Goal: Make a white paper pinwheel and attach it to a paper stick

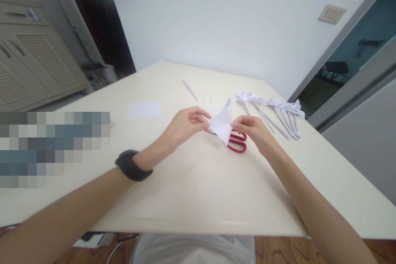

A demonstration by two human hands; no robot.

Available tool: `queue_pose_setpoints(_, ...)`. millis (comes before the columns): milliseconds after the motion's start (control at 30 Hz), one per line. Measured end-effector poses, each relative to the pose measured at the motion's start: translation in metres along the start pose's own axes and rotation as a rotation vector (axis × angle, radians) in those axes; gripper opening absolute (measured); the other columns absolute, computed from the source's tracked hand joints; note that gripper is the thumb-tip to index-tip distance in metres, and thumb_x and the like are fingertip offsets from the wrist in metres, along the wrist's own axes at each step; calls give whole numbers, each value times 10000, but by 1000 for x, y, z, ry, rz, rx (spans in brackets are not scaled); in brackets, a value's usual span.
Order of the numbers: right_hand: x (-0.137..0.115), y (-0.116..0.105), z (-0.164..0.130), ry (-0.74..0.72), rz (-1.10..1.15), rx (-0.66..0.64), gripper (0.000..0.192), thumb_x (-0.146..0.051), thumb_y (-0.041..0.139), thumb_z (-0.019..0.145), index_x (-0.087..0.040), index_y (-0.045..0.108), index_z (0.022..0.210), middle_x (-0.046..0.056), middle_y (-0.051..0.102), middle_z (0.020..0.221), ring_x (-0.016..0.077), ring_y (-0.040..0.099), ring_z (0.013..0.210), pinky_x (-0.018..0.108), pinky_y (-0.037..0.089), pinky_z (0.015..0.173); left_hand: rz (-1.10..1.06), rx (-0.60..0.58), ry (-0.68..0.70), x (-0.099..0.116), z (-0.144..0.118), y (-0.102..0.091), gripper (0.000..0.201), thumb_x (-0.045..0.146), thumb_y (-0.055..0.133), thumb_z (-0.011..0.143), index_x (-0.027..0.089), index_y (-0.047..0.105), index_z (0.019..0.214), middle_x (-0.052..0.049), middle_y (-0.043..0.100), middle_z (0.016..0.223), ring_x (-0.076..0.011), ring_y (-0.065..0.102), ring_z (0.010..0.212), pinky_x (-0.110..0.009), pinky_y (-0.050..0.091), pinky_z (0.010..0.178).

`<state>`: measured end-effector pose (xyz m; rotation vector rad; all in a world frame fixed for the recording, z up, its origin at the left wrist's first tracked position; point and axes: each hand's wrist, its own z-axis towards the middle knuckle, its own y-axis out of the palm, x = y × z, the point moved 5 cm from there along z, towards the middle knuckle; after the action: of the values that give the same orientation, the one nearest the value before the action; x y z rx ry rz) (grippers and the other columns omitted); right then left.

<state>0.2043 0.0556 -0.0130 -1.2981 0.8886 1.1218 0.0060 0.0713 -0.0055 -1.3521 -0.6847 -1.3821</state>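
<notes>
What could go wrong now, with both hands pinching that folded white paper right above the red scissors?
1. The left hand and right hand pull the folded white paper piece from opposite edges; it might tear.
2. The red-handled scissors lie directly beneath, so a lowered hand could snag them.
3. The white rolled paper sticks lie near the right hand and might scatter.

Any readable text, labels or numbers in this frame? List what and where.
None readable.
Sticker on the cabinet drawer: too small and blurred to read.
Folded white paper held between left hand and right hand: blank.
Red-handled scissors, wristband, wall plate: no markings visible.
</notes>
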Motion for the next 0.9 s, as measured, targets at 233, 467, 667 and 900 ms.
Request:
queue_pose_setpoints(233,-1,0,-1,-32,-19,43,187,-340,636,739,-165,593,689,3,579,694,108,470,619,258,344,585,-13,-2,6,2,0,1,153,225,609,726,185,609,874,-14,658,712,-170,648,739,-279,478,710)
queue_pose_setpoints(467,-2,-3,0,-52,-32,90,208,-375,649,731,-172,616,708,5,585,705,127,499,663,267,377,628,-16,20,-17,4,0,-1,168,228,619,692,181,610,853,-19,659,703,-179,648,726,-288,481,713)
queue_pose_setpoints(667,-2,-2,1,-46,-47,71,200,-373,633,744,-174,620,734,18,606,751,141,521,702,270,379,631,-13,24,-5,2,1,-3,170,253,609,707,191,606,865,-18,664,703,-189,653,746,-298,479,732)
queue_pose_setpoints(900,-3,1,0,-51,-99,55,183,-345,596,774,-172,580,720,3,572,714,111,450,623,254,326,565,0,1,-1,2,0,-2,166,250,611,723,192,604,879,-18,667,714,-185,652,746,-289,469,714)
